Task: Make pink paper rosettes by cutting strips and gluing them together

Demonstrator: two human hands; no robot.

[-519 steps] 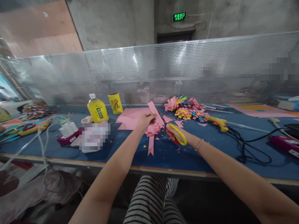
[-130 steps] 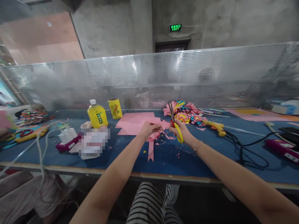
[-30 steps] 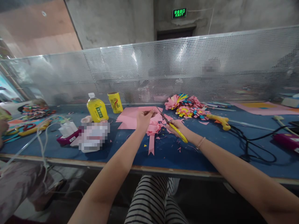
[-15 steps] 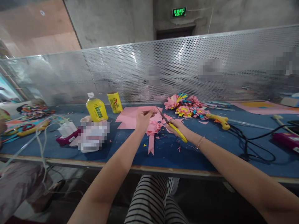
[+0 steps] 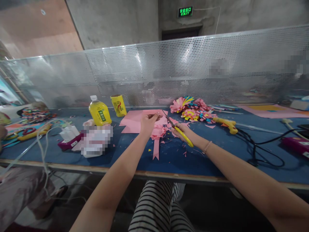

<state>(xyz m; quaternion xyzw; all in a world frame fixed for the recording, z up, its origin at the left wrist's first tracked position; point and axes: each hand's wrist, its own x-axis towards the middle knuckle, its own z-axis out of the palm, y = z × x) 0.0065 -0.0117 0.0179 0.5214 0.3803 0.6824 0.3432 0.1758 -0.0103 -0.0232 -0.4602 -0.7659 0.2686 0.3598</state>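
Observation:
My right hand is closed on a pair of scissors with yellow handles. Their dark blades point up and left, close to the fingertips of my left hand. Those fingers are pinched together, and what they hold is too small to make out. Beneath my hands lie pink paper sheets. A pink paper rosette rests just below my left hand, and a pink paper strip with a notched end extends from it toward me. Small pink scraps are scattered around the scissors.
Paper flowers and a yellow glue gun lie to the right, near black cables. On the left stand a bottle of yellow liquid, a yellow can and a purple box. A perforated metal panel runs behind.

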